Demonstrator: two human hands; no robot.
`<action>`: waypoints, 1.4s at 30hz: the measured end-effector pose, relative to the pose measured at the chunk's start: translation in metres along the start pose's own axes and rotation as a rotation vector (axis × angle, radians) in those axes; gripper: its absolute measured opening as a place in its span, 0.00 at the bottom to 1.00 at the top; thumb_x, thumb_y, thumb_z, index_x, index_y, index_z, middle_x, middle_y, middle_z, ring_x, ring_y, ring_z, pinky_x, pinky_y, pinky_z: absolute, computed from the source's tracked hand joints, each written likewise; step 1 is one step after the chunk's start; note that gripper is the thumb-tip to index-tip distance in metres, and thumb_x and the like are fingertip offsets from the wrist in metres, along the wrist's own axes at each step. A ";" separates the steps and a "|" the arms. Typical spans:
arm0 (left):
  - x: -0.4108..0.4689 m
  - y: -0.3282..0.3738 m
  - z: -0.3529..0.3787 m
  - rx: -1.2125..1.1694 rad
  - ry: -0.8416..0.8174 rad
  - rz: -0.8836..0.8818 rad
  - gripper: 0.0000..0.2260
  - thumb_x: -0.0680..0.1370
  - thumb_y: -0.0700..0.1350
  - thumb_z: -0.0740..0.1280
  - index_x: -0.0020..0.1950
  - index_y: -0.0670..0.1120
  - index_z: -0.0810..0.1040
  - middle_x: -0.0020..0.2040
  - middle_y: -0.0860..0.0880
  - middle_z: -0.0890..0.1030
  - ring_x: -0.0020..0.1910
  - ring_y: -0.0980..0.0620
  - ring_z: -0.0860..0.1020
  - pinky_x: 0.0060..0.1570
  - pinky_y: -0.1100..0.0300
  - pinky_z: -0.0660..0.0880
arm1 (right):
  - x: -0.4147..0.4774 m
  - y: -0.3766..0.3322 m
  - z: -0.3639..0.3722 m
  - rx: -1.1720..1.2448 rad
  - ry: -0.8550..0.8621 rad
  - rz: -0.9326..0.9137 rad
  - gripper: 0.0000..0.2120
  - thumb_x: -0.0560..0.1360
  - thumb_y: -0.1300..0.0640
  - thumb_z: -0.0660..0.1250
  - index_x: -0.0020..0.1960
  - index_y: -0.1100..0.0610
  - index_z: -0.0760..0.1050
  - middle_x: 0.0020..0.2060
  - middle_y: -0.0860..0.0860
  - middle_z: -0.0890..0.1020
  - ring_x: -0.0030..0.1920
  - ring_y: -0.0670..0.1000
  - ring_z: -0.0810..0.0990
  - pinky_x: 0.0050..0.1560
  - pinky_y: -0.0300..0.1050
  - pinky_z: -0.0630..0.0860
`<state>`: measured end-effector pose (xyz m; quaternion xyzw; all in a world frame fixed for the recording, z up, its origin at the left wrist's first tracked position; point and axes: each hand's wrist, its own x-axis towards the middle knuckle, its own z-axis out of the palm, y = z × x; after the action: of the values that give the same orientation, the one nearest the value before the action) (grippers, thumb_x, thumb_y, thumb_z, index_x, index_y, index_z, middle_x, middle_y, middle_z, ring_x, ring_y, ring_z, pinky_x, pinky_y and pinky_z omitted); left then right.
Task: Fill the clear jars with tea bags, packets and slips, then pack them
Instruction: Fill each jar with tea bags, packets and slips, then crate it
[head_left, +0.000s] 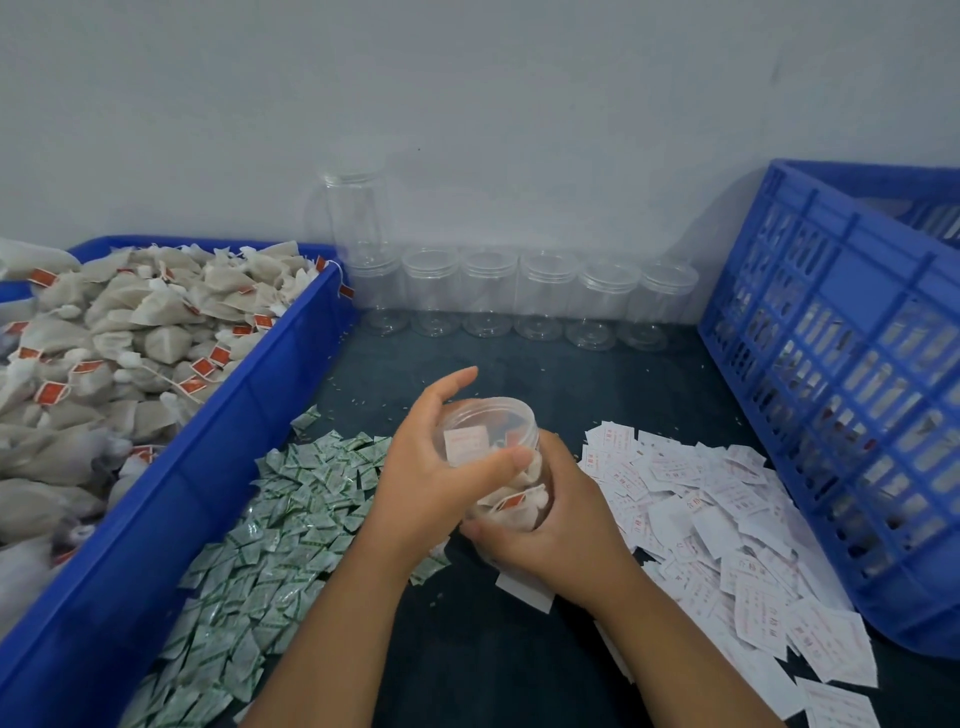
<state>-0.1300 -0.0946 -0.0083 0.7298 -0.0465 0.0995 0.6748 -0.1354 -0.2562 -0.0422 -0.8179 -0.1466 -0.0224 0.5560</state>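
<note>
Both hands mid-worktop, left hand and right hand fingers wrapped round filled clear jar, green packets left, slips right, empty jars along back edge, bare strip between

Single head-worn wide-angle view, looking forward and steeply down over a dark tabletop toward a pale wall. Sitting close above both forearms, entering from the bottom edge. Taking in a blue bin at left, a blue slotted crate at right, straight edges bowing outward. No second view overlapping.
</note>
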 end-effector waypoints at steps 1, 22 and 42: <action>0.000 0.000 0.000 0.003 -0.003 0.016 0.38 0.60 0.56 0.80 0.70 0.62 0.77 0.60 0.55 0.85 0.60 0.54 0.84 0.57 0.55 0.82 | 0.000 0.000 0.000 -0.006 -0.007 0.000 0.34 0.65 0.41 0.82 0.68 0.39 0.74 0.59 0.38 0.85 0.58 0.43 0.86 0.57 0.53 0.85; 0.007 -0.003 0.005 -0.060 0.011 0.018 0.33 0.61 0.55 0.80 0.66 0.58 0.81 0.59 0.58 0.85 0.58 0.57 0.84 0.50 0.59 0.83 | 0.003 0.006 0.007 0.061 0.008 0.064 0.27 0.65 0.42 0.79 0.63 0.37 0.75 0.55 0.39 0.87 0.54 0.42 0.87 0.54 0.53 0.86; 0.020 -0.029 0.003 -0.118 0.267 0.077 0.18 0.83 0.64 0.56 0.66 0.64 0.81 0.58 0.61 0.85 0.57 0.60 0.83 0.50 0.70 0.77 | 0.043 -0.037 -0.007 -0.392 0.016 -0.024 0.52 0.66 0.19 0.70 0.83 0.36 0.54 0.75 0.40 0.70 0.69 0.39 0.73 0.66 0.46 0.77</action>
<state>-0.1047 -0.0939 -0.0330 0.6669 0.0101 0.2187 0.7123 -0.1033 -0.2411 0.0025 -0.9085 -0.1450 -0.0636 0.3868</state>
